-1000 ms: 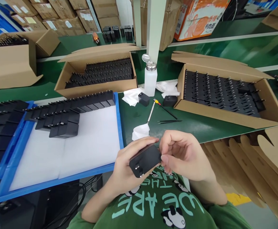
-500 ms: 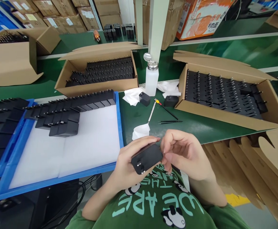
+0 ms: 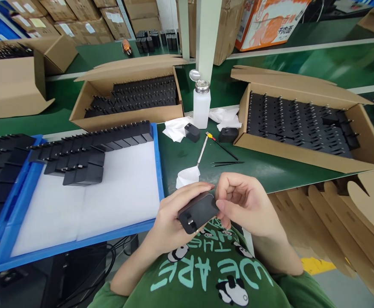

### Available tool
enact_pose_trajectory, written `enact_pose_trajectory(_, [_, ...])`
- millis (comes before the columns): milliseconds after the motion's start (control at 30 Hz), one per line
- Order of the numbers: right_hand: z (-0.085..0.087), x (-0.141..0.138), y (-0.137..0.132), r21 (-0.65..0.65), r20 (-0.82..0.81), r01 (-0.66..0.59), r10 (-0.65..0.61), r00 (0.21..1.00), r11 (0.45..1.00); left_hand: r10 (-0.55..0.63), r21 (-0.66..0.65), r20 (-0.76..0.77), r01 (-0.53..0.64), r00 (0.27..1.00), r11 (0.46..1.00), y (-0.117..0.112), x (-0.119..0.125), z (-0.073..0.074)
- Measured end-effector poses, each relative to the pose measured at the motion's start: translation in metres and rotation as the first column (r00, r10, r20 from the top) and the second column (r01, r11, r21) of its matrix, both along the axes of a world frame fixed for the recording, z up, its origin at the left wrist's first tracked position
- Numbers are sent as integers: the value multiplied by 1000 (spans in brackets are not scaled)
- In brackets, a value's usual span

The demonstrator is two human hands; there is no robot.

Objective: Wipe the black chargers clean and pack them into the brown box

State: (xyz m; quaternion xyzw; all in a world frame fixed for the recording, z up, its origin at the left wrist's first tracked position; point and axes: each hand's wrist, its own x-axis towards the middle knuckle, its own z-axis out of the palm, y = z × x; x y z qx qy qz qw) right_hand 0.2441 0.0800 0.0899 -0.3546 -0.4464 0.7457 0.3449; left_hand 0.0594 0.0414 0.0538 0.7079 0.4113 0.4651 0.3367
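A black power adapter (image 3: 198, 212) with metal prongs at its lower left end is held in front of my shirt. My left hand (image 3: 170, 214) is wrapped round it, fingers along the far side. At the adapter's other end is my right hand (image 3: 246, 205), its fingers curled and the thumb tip against or very close to that end; whether anything small is pinched there is hidden. Just beyond my hands lie a piece of white tissue (image 3: 188, 176), a thin brush-like tool (image 3: 202, 149), a black stick with a yellow and red end (image 3: 222, 145) and black tweezers (image 3: 227, 163).
A blue-rimmed tray (image 3: 160, 171) with rows of adapters (image 3: 84, 171) lies left. Open cartons of adapters stand at back left (image 3: 126, 115) and right (image 3: 302, 147). A white pump bottle (image 3: 201, 107) stands between them, near two loose adapters (image 3: 192, 132) and crumpled tissues (image 3: 174, 128).
My right thumb has moved up against the end of the adapter and the fingers are curled slightly tighter. The adapter has tilted slightly in my left hand. The view has shifted a little.
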Motion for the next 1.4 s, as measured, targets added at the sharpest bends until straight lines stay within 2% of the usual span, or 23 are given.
enact_pose_trajectory(367, [0,2,1,22,45,-24,23,999,999,-20,18,-42,20,999,1000,2,-1,2])
enact_pose_trajectory(767, [-2,7,1,-75,-18,-51,49,999,996,-54,-2,-17,54,998,999,5,5,3])
enact_pose_trajectory(1233, [-6,21,-4,13,-88,-91,92,992,996,-86,-7,7,86,996,996,7,13,9])
enact_pose_trajectory(1400, [-6,23,-4,18,-46,-102,103,994,995,-91,-31,-25,90,996,995,7,14,8])
